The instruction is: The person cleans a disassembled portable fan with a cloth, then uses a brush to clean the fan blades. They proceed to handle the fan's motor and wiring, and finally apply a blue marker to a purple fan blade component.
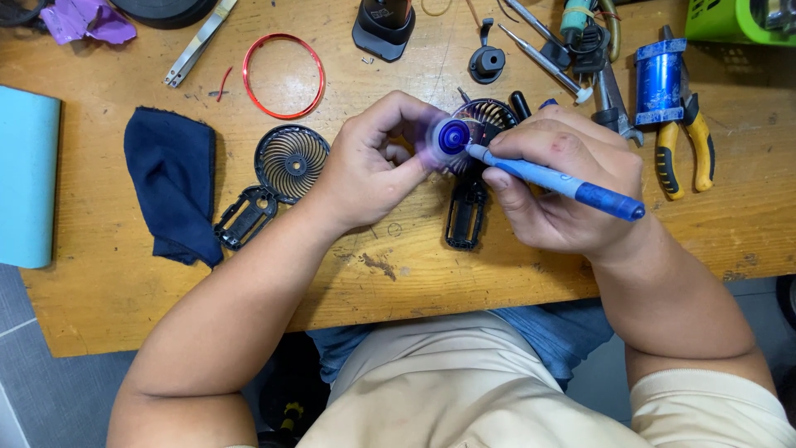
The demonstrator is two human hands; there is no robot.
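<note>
Both hands grip: left hand [369,170] fingers pinch blue fan hub [453,136], right hand [564,187] fingers clasp blue pen [555,182].

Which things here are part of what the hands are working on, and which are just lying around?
In hand:
left hand on the blue fan hub
right hand holding the blue pen
black fan body

Lying about:
loose fan grille
dark cloth
red wire ring
yellow-handled pliers
tweezers
</note>
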